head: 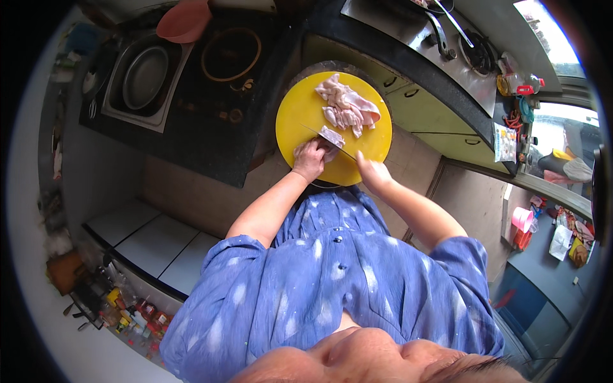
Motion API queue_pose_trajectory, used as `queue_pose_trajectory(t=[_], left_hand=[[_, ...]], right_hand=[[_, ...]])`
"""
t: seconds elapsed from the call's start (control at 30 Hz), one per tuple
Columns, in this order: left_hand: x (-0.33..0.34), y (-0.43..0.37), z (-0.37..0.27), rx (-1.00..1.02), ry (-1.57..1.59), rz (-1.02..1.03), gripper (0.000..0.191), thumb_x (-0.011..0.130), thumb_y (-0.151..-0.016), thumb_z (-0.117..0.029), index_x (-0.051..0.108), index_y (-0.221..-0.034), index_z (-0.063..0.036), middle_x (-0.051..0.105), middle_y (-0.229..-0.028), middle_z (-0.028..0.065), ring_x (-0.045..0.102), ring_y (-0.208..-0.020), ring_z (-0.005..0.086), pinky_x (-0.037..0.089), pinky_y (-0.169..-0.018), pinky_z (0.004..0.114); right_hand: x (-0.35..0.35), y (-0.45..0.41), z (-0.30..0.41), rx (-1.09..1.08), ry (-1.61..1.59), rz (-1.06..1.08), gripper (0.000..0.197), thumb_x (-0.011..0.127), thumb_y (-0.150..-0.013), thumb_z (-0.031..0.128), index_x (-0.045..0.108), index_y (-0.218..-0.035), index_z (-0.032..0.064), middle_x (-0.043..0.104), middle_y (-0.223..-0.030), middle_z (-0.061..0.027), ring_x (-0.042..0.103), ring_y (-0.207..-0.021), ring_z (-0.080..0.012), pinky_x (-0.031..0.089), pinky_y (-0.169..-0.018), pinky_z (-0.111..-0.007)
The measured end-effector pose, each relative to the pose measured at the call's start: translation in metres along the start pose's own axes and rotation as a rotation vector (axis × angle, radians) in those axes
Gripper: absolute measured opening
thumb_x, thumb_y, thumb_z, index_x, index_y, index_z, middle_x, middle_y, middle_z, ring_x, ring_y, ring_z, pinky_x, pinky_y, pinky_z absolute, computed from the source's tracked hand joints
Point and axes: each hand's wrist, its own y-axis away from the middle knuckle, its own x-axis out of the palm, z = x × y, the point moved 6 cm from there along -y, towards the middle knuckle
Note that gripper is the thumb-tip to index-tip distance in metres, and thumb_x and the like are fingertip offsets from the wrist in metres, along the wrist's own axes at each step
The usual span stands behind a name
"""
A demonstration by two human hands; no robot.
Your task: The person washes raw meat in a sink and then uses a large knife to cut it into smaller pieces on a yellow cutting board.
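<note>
In front of me is a round yellow cutting board (293, 112). On its near left part, my left hand (310, 158) presses down a piece of pale pink raw meat (332, 136), fingers curled over it. My right hand (372, 171) grips the handle of a kitchen knife (346, 153), whose blade points to the upper left and lies against the meat beside my left fingers. How deep the blade has gone cannot be made out. Farther up the board rests a folded heap of pale raw meat (347, 105), apart from both hands.
To the left, a dark counter (201, 148) holds a steel sink with a metal basin (146, 77) and a pink plastic bowl (184, 21). A gas stove (407, 28) with a pan stands at the upper right. Green cabinets (426, 107) run beneath it. Bottles (148, 311) crowd the lower left.
</note>
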Motion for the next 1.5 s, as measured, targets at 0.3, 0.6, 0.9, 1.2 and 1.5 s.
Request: queue_pose_trajectory(t=[0.3,0.6,0.9,1.2,1.5], left_hand=[[0.009,0.009,0.015,-0.066,-0.006,0.017,0.034,0.064,-0.074,-0.014,0.064,-0.108,-0.0144,0.056,-0.118,0.0097,0.054,-0.109,0.0311,0.043,-0.092,0.044],[-0.006,0.007,0.023,-0.357,-0.025,-0.15,0.049,0.071,-0.073,-0.018,0.051,-0.115,-0.0031,0.056,-0.109,0.0184,0.054,-0.104,0.0371,0.043,-0.092,0.045],[0.011,-0.017,0.008,-0.53,0.348,0.156,0.023,0.063,-0.078,-0.008,0.053,-0.098,-0.0027,0.062,-0.096,0.0192,0.063,-0.086,0.0344,0.052,-0.076,0.04],[0.012,-0.008,0.015,-0.808,1.078,-0.101,0.026,0.05,-0.093,-0.004,0.035,-0.114,-0.0082,0.059,-0.095,0.0119,0.064,-0.083,0.0193,0.053,-0.067,0.029],[-0.006,0.024,0.024,-0.812,0.061,0.234,0.037,0.061,-0.08,-0.021,0.045,-0.111,-0.0079,0.06,-0.096,0.0222,0.062,-0.087,0.0408,0.048,-0.078,0.054]], right_hand=[[-0.015,-0.043,0.042,-0.063,-0.056,-0.081,0.041,0.046,-0.088,0.012,0.038,-0.127,0.0023,0.066,-0.083,-0.0206,0.066,-0.078,-0.0386,0.052,-0.066,-0.047],[0.013,0.018,-0.041,0.273,-0.161,-0.16,0.033,0.046,-0.096,0.029,0.04,-0.116,0.0033,0.064,-0.081,-0.0256,0.062,-0.077,-0.0455,0.049,-0.066,-0.053],[0.012,0.02,-0.035,0.292,-0.176,-0.262,0.032,0.046,-0.096,0.027,0.042,-0.115,0.0015,0.065,-0.079,-0.0252,0.064,-0.075,-0.0437,0.05,-0.067,-0.053],[0.012,0.02,-0.035,0.288,-0.224,-0.285,0.028,0.048,-0.095,0.026,0.042,-0.112,0.0036,0.063,-0.078,-0.0259,0.063,-0.074,-0.0455,0.049,-0.064,-0.055],[0.006,0.016,0.003,0.15,-0.173,-0.306,0.031,0.047,-0.095,0.024,0.042,-0.119,0.0052,0.063,-0.07,-0.0224,0.064,-0.067,-0.0416,0.05,-0.061,-0.052]])
